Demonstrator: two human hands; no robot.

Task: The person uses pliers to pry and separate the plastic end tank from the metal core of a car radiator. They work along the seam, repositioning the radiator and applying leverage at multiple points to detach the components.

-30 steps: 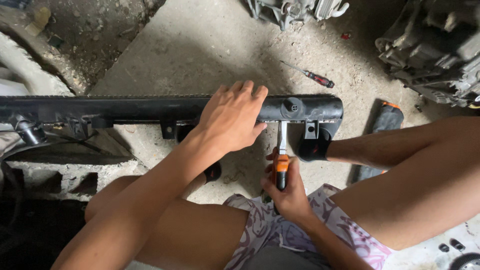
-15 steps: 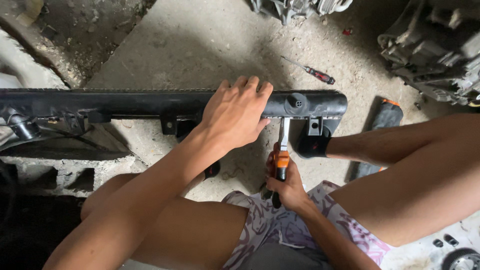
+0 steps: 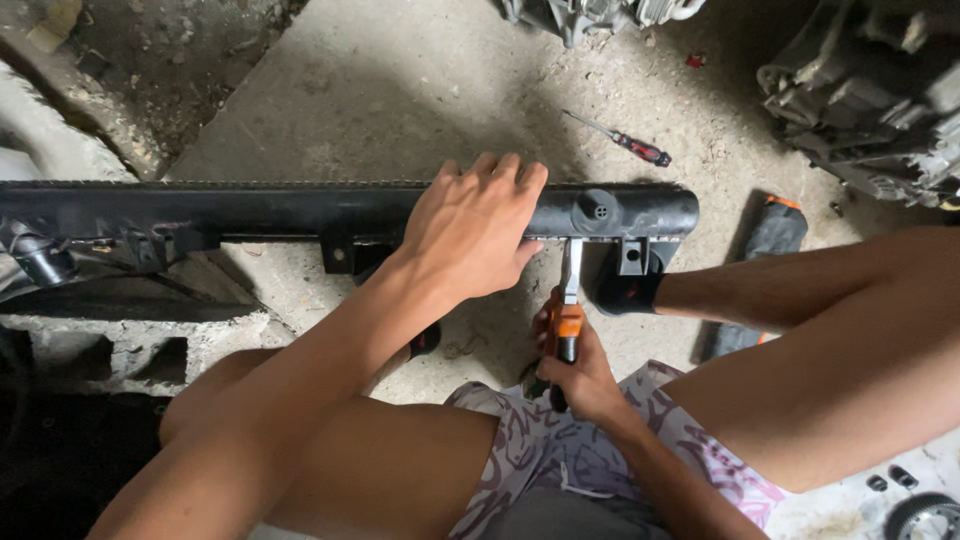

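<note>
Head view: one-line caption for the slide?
Left hand braces a long black radiator tank while right hand holds orange-handled pliers at its underside.

screwdriver (image 3: 622, 142) on floor beyond radiator (image 3: 300, 212)

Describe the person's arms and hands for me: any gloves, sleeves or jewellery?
Both arms are bare to the edge of the picture, with no sleeves in view. The left hand and right hand wear no gloves, and no rings, watch or bracelets show. Lower down are patterned shorts in white and purple.
</note>
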